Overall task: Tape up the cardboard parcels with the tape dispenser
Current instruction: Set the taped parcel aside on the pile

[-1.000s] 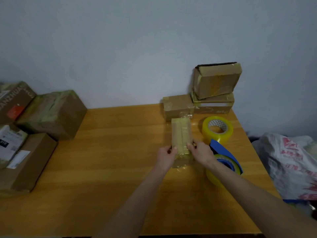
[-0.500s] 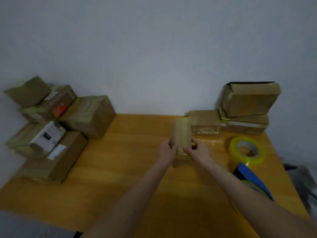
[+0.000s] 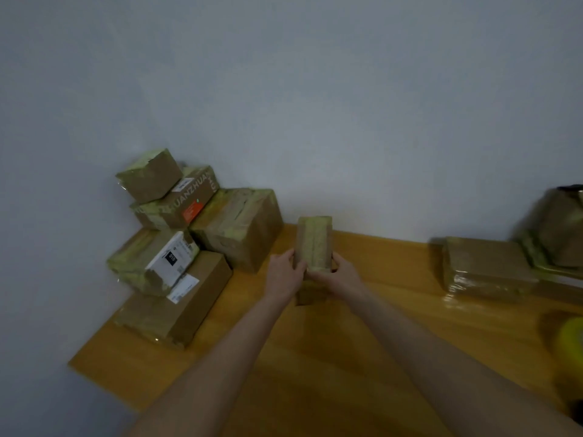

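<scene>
A small narrow cardboard parcel (image 3: 314,242), wrapped in yellowish tape, is held up above the wooden table (image 3: 315,373) between both hands. My left hand (image 3: 284,275) grips its left side and my right hand (image 3: 339,274) grips its right side near the lower end. A yellow tape roll (image 3: 569,345) shows blurred at the right edge. The tape dispenser is out of view.
A pile of several taped cardboard boxes (image 3: 176,247) stands at the table's far left corner against the grey wall. A flat taped parcel (image 3: 485,266) and a taller box (image 3: 558,228) stand at the far right. The table's left edge runs diagonally below the pile.
Both hands have lifted the small parcel off the table and carried it left, toward the pile. The view has swung left, so the dispenser has left the frame.
</scene>
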Demonstrator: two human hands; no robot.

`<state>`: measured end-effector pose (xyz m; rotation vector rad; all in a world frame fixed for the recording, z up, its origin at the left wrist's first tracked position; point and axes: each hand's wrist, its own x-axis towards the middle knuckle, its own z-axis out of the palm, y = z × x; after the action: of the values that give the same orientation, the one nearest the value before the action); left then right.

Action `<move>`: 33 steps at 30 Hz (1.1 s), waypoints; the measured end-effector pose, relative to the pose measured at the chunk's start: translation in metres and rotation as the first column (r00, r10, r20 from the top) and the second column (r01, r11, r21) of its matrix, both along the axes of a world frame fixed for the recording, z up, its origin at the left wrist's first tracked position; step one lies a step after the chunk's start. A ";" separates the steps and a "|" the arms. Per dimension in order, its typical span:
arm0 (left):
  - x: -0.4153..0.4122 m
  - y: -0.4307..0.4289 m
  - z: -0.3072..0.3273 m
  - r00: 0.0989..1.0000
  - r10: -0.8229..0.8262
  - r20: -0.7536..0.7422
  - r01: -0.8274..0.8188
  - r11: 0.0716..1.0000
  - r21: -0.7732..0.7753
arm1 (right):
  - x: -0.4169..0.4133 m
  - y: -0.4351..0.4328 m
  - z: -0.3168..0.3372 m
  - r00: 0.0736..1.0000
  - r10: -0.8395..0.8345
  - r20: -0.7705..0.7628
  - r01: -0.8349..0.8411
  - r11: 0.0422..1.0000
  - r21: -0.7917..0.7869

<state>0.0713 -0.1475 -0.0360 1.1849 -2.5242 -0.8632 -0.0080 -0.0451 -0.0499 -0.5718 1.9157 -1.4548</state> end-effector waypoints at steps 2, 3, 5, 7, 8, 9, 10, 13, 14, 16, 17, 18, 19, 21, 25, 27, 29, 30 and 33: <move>-0.004 -0.036 -0.002 0.999 -0.019 0.030 0.020 0.999 -0.037 | -0.001 -0.038 -0.005 0.999 -0.040 -0.033 0.040 0.999 -0.004; -0.007 -0.055 -0.003 0.998 -0.038 0.051 0.041 0.997 -0.071 | -0.003 -0.059 -0.008 0.997 -0.065 -0.041 0.065 0.998 -0.006; -0.015 -0.094 -0.003 0.991 -0.076 0.106 0.091 0.985 -0.143 | -0.004 -0.100 -0.014 0.992 -0.121 -0.035 0.121 0.993 0.005; -0.022 -0.129 -0.003 0.983 -0.111 0.147 0.139 0.971 -0.197 | -0.006 -0.136 -0.017 0.984 -0.177 -0.007 0.177 0.984 0.010; -0.024 -0.143 -0.003 0.976 -0.136 0.173 0.172 0.961 -0.217 | -0.007 -0.151 -0.019 0.978 -0.208 0.013 0.208 0.978 0.004; -0.027 -0.155 -0.003 0.968 -0.157 0.197 0.202 0.951 -0.233 | -0.007 -0.164 -0.022 0.973 -0.231 0.023 0.231 0.973 0.001; -0.029 -0.166 -0.005 0.961 -0.178 0.212 0.230 0.940 -0.252 | -0.009 -0.176 -0.025 0.970 -0.243 0.023 0.243 0.970 0.009; -0.034 -0.190 -0.009 0.970 -0.211 0.125 0.238 0.931 -0.278 | -0.015 -0.204 -0.036 0.980 -0.195 -0.033 0.197 0.972 0.130; -0.034 -0.196 -0.010 0.976 -0.205 0.073 0.217 0.938 -0.268 | -0.017 -0.211 -0.038 0.983 -0.172 -0.062 0.181 0.967 0.177; -0.034 -0.204 -0.010 0.982 -0.190 -0.003 0.185 0.957 -0.222 | -0.018 -0.222 -0.041 0.982 -0.161 -0.103 0.182 0.952 0.245; -0.033 -0.207 -0.012 0.982 -0.190 -0.021 0.182 0.962 -0.205 | -0.018 -0.225 -0.041 0.981 -0.160 -0.113 0.185 0.947 0.263; -0.032 -0.208 -0.013 0.980 -0.197 -0.027 0.188 0.961 -0.201 | -0.018 -0.227 -0.041 0.979 -0.158 -0.126 0.188 0.944 0.272; -0.033 -0.208 -0.014 0.978 -0.210 -0.023 0.201 0.958 -0.204 | -0.019 -0.227 -0.041 0.980 -0.149 -0.133 0.181 0.943 0.278; -0.037 -0.206 -0.014 0.971 -0.238 -0.005 0.233 0.953 -0.193 | -0.018 -0.225 -0.040 0.985 -0.119 -0.123 0.149 0.950 0.274; -0.054 -0.193 -0.012 0.959 -0.280 0.051 0.285 0.940 -0.188 | -0.018 -0.212 -0.035 0.988 -0.100 -0.120 0.135 0.933 0.334; -0.063 -0.181 -0.013 0.947 -0.311 0.073 0.320 0.929 -0.189 | -0.027 -0.194 -0.033 0.973 -0.126 -0.195 0.194 0.902 0.385; -0.072 -0.165 -0.015 0.935 -0.346 0.083 0.355 0.918 -0.175 | -0.040 -0.171 -0.028 0.945 -0.146 -0.294 0.267 0.862 0.431; -0.075 -0.156 -0.016 0.927 -0.363 0.088 0.374 0.911 -0.174 | -0.046 -0.159 -0.026 0.930 -0.146 -0.337 0.297 0.840 0.454; -0.086 -0.126 -0.021 0.905 -0.403 0.134 0.423 0.884 -0.198 | -0.059 -0.118 -0.021 0.896 -0.133 -0.423 0.351 0.796 0.493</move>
<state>-0.0145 -0.2738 -0.0573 0.6354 -2.9110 -0.5909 -0.0666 -0.1633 -0.0712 -0.3304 2.6624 -0.8708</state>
